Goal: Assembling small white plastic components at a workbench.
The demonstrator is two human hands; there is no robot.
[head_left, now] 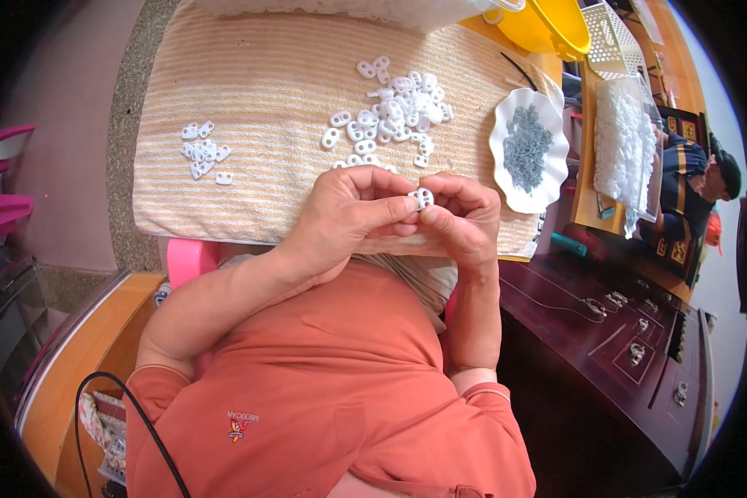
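Over the near edge of the towel-covered counter (266, 100), we are holding a small white piece (424, 198) with holes: the left hand (340, 212) is pinching one side between thumb and fingers, the right hand (465, 217) the other. Judging by its plasticky look, we are expecting something light, stiff and slightly slippery, and favouring fingertip holds on its rounded rim. Similar white pieces (402, 108) are lying farther back.

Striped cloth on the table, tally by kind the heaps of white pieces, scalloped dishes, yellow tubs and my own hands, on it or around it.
Heaps of white pieces: 2, counting the smaller left heap
Scalloped dish: 1
Yellow tub: 1
Left hand plus right hand: 2
Total: 6
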